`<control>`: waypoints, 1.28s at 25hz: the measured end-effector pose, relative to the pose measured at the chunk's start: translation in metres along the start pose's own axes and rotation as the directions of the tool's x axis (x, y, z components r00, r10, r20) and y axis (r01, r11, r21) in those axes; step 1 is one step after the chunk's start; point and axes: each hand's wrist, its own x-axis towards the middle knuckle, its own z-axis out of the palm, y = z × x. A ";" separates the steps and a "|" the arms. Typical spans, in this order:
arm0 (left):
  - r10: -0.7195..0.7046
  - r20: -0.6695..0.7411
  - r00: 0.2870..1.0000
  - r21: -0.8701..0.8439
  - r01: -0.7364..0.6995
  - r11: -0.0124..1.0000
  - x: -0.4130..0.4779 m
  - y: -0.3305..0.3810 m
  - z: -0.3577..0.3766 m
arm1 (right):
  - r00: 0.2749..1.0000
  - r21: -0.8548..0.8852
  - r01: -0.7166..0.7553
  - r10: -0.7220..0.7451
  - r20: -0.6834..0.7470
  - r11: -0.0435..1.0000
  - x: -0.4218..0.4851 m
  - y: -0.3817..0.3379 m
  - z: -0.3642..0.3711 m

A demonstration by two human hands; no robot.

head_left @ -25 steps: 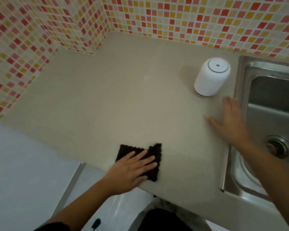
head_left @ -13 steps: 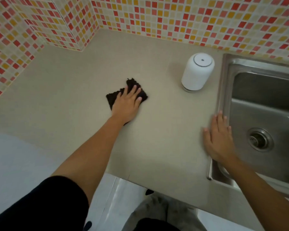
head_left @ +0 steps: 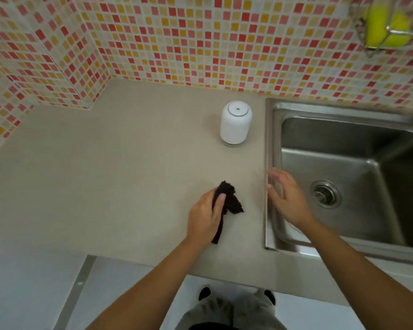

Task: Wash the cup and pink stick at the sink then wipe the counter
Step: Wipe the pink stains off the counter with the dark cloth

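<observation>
Head view, left to right: the beige counter (head_left: 93,186) fills the left and centre of the frame, and just below centre the left hand (head_left: 204,219) is closed around a bunched dark cloth (head_left: 231,201) — thumb pressed over it. Right of that, the right hand (head_left: 286,198) hangs with fingers spread and nothing in it over the left rim of the steel sink (head_left: 270,144) — a white cylindrical container (head_left: 235,123) stands upright on the counter just beside that rim, above centre.

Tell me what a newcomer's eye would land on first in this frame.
The red, orange and yellow tile wall behind the beige counter. Next, the left hand gripping a bunched dark cloth near the steel sink, the right hand open over its rim, and a white jar standing behind them.
</observation>
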 end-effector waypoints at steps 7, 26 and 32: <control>-0.259 0.346 0.902 -0.545 0.417 0.727 0.066 0.138 -0.004 | 0.983 0.320 0.020 0.040 -0.181 0.947 0.005 -0.060 -0.084; 0.239 0.434 0.868 -0.570 0.059 0.820 0.116 0.379 0.084 | 0.856 0.104 0.508 -0.488 -0.168 0.855 0.025 -0.056 -0.381; 0.348 0.154 0.925 -0.144 -0.328 0.934 0.163 0.440 0.078 | 0.907 0.339 0.408 -0.331 -0.262 0.848 0.067 -0.026 -0.431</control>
